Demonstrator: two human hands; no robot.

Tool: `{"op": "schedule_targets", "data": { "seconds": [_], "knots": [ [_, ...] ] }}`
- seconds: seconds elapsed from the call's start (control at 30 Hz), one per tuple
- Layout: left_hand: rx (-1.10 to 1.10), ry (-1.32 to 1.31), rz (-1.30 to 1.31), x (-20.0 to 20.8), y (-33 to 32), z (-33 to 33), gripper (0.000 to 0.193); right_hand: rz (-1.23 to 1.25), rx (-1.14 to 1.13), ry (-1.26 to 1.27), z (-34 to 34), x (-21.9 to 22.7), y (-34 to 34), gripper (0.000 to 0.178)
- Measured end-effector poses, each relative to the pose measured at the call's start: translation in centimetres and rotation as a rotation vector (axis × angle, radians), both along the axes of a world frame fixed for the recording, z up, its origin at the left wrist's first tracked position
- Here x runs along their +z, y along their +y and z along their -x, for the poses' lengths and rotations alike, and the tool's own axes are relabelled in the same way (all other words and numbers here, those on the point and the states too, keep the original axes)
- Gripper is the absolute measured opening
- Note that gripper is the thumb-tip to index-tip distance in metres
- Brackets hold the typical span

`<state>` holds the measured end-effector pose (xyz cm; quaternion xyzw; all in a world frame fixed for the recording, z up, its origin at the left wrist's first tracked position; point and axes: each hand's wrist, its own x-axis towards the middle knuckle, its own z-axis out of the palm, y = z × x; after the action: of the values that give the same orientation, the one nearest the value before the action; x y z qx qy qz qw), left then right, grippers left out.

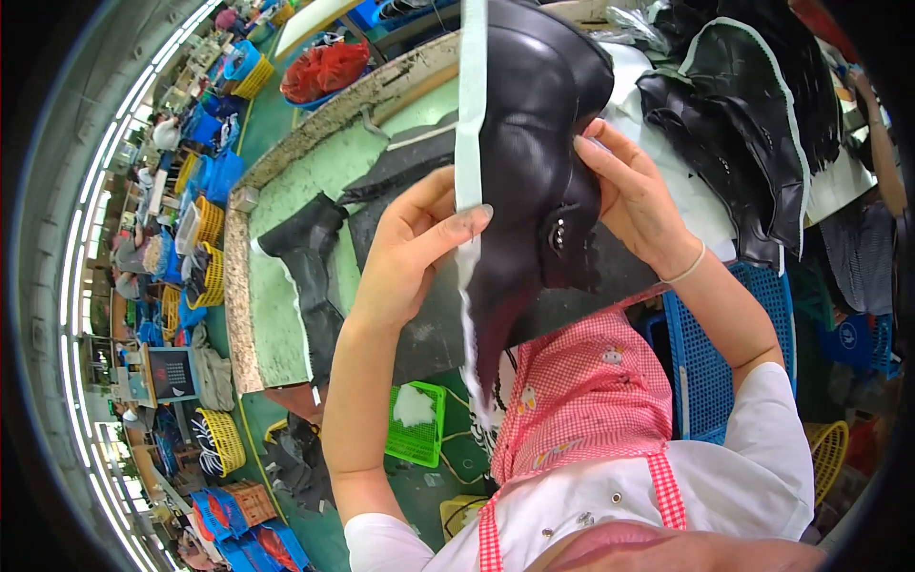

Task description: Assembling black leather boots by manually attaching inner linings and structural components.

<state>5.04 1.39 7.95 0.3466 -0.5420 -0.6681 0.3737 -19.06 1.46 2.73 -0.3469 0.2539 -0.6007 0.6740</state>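
Observation:
A black leather boot upper point(534, 105) hangs upright before me above the worktable, with a pale strip along its left edge and a small row of shiny studs low on its right side. My left hand point(419, 238) pinches that pale-edged side, thumb on the front and fingers hidden behind. At the opposite edge my right hand point(634, 191) grips the leather between thumb and fingers. Another black upper point(319, 262) with a white edge lies on the green tabletop point(272, 324) to the left. Black pieces point(710, 157) are heaped at the right, one white-edged.
A blue plastic crate point(734, 324) stands by my right arm, below the table edge. On the floor sits a green basket point(416, 424) holding white scraps, near dark scraps point(300, 462). A red bundle point(324, 71) lies beyond the table. Yellow baskets point(205, 224) line the left.

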Motion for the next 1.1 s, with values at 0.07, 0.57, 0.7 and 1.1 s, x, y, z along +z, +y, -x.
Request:
{"op": "schedule_targets", "data": {
  "seconds": [0.07,0.57,0.7,1.1],
  "knots": [
    [0.063,-0.027,-0.005,1.2,-0.1,1.1,0.033,0.065,-0.079,0.082,0.0,0.4,0.2,0.019],
    [0.3,0.048,-0.09,-3.3,-2.9,5.9,0.02,0.216,-0.024,0.104,-0.3,-1.8,0.0,0.044],
    [0.285,0.026,-0.144,-3.9,-4.2,6.0,0.028,0.193,-0.066,0.088,-0.4,-2.7,-0.1,0.044],
    [0.018,-1.027,1.156,-13.0,-16.4,-1.6,0.042,0.326,0.738,0.787,1.2,-0.4,1.1,0.027]
  ]
}}
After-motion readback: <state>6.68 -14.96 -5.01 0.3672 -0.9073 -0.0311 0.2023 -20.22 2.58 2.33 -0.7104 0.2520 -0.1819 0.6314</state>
